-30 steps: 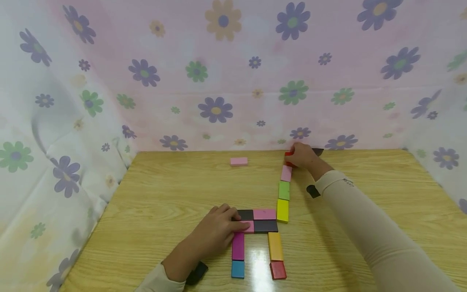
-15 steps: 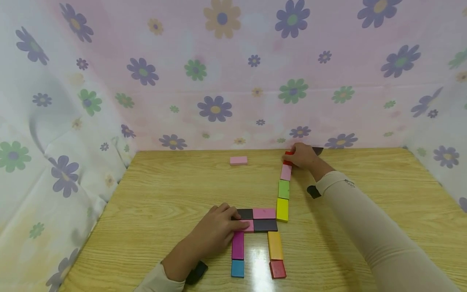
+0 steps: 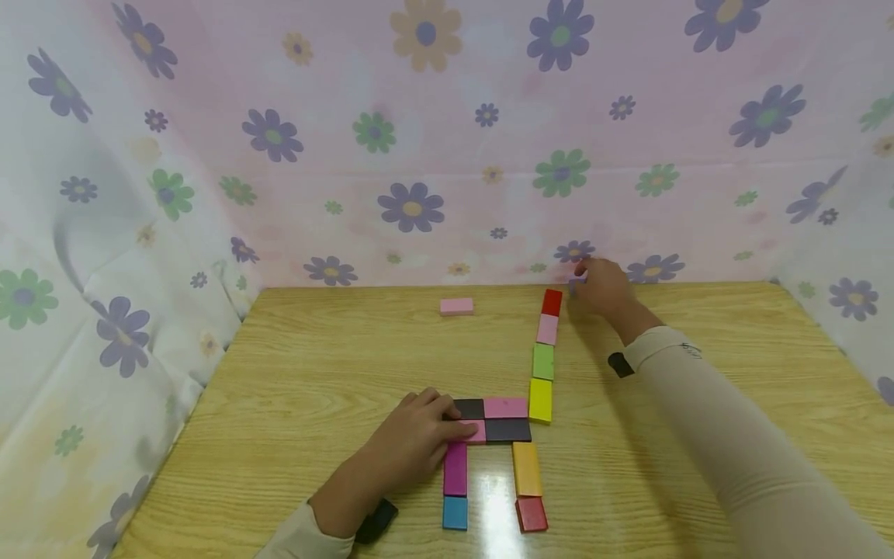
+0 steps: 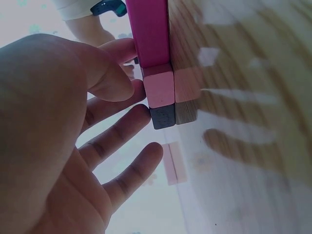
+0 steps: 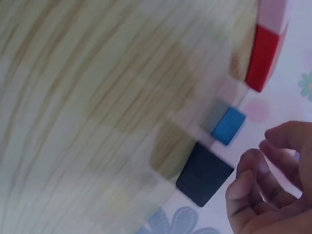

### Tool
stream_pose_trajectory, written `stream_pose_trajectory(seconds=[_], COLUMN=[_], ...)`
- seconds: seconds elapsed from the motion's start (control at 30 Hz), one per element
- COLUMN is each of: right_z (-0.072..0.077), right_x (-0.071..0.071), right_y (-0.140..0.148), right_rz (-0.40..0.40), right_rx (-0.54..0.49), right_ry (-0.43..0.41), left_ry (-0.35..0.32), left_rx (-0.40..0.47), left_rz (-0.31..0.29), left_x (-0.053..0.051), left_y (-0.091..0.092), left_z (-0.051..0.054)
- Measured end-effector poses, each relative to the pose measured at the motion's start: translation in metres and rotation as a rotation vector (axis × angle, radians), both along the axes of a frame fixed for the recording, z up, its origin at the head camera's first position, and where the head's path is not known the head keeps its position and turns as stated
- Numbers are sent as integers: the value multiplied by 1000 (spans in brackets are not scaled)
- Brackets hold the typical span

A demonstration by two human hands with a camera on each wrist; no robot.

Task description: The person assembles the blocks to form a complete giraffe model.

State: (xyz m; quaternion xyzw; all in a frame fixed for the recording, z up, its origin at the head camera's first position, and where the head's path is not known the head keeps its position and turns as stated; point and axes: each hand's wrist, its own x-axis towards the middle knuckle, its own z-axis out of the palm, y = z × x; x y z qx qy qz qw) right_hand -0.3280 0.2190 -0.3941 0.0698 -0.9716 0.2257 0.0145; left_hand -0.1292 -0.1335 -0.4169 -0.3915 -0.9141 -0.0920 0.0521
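Observation:
My left hand (image 3: 405, 442) rests at the left end of a block of black and pink bricks, its thumb on a pink brick (image 3: 478, 432). In the left wrist view its fingertips touch the ends of a pink brick (image 4: 160, 90) and a black brick (image 4: 163, 117). At the back edge my right hand (image 3: 608, 291) has bent fingers with no brick visible between them. Close to it in the right wrist view are a small blue brick (image 5: 229, 126) and a black tapered piece (image 5: 204, 174), both apart from the fingertips. The red brick (image 3: 552, 302) lies free, topping a column.
Below the red brick run pink (image 3: 548, 329), green (image 3: 542, 362) and yellow (image 3: 540, 401) bricks. Magenta (image 3: 455, 470), blue (image 3: 455, 513), orange (image 3: 527, 469) and red (image 3: 531, 514) bricks form two legs. A lone pink brick (image 3: 456, 307) lies by the back cloth (image 3: 447, 140).
My right hand has drawn the red brick in line above the pink one, let it go and moved right, beside the small blue brick. The left hand stays put.

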Motion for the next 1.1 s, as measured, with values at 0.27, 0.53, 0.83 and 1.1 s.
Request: stream_pose_trajectory(seconds=[0.27, 0.53, 0.83, 1.1], right_z=[-8, -14, -17, -14], right_x=[1, 1, -4, 0], right_y=[11, 11, 6, 1], right_rz=[94, 74, 91, 97], right_rx=[247, 271, 224, 211], right_ry=[54, 73, 37, 36], left_ry=[0, 3, -1, 2], left_rx=[-4, -3, 6, 7], left_rz=[6, 1, 2, 2], left_x=[1, 1, 0, 0], left_y=[0, 0, 0, 0], left_z=[0, 1, 1, -2])
